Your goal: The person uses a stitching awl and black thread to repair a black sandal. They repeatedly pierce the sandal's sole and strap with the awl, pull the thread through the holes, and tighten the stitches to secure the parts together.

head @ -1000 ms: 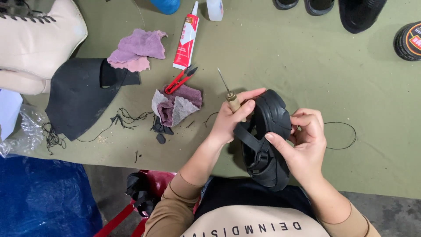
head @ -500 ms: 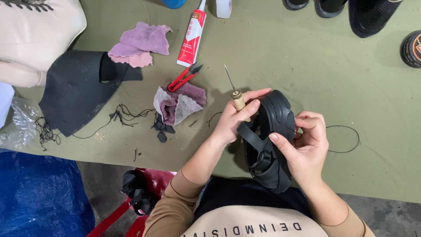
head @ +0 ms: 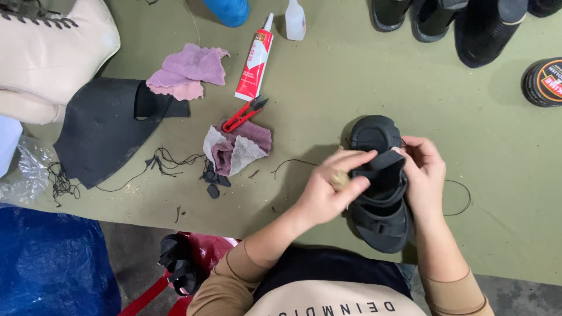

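On the green table (head: 351, 76), close to the near edge, lies a black sandal (head: 379, 193), and both hands are on it. Left hand (head: 328, 190) is clenched round a small wooden-handled tool (head: 339, 179), its tip hidden against the strap (head: 377, 164); right hand (head: 422, 172) pinches that same strap from the far side. Looks like strap stitching is under way, with black thread (head: 456, 199) trailing right of the sandal; the next push likely calls for a steady strap and a firm drive through. Left of the sandal: red snips (head: 244, 113) on a crumpled cloth (head: 237, 149). Beyond them, a glue tube (head: 255, 58) and small white bottle (head: 295, 20), both capped, contents unseen. Right of the sandal, a closed polish tin (head: 541, 82).
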